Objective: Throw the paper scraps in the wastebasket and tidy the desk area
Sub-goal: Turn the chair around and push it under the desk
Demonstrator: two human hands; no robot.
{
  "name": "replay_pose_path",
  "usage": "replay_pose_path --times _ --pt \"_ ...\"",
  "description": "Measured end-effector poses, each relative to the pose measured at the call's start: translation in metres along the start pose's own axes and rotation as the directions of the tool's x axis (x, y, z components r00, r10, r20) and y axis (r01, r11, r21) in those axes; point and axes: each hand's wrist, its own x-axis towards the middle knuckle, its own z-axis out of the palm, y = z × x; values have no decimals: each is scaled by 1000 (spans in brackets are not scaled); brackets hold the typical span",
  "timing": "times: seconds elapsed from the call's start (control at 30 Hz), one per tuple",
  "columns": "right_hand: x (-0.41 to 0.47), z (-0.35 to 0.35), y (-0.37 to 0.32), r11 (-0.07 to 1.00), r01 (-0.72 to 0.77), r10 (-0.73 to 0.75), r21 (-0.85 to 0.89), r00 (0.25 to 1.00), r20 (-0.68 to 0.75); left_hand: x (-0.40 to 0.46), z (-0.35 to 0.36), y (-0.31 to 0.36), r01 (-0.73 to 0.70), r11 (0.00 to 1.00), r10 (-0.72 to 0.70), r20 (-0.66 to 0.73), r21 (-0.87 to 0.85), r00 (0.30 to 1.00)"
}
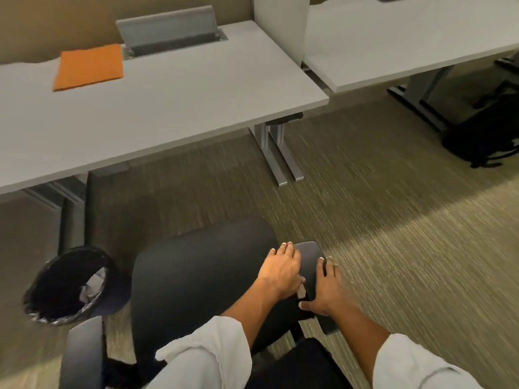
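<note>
A black office chair (196,276) stands in front of the grey desk (168,102). My left hand (280,269) rests flat on the inner side of the chair's right armrest (310,254). My right hand (325,290) presses on the outer side of the same armrest, fingers spread. A black-lined wastebasket (67,287) stands on the carpet at the lower left, under the desk's edge, with crumpled paper scraps (91,287) inside. An orange cloth (90,66) lies flat on the desk near the back.
A raised grey cable-box lid (165,26) stands behind the cloth. A second desk (407,43) is at the right, with a black backpack (486,130) on the floor beneath it. The chair's left armrest (84,352) is at the bottom left.
</note>
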Motion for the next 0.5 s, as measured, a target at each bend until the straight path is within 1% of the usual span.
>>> replay_pose_path --times 0.1,0.2,0.37,0.5 --pt "-15 -19 -20 994 105 -105 16 994 -42 -29 -21 -5 53 998 -55 -69 -27 996" --pt "-46 -48 -37 980 197 -198 -28 978 -58 -67 -49 -9 102 995 -104 -121 -21 987" --pt "-94 -84 -56 954 288 -294 -77 954 -68 -119 -86 -11 204 979 -197 -228 7 953" --pt "-129 -99 -67 938 336 -341 -91 938 -59 -158 -100 -9 252 967 -239 -259 19 936"
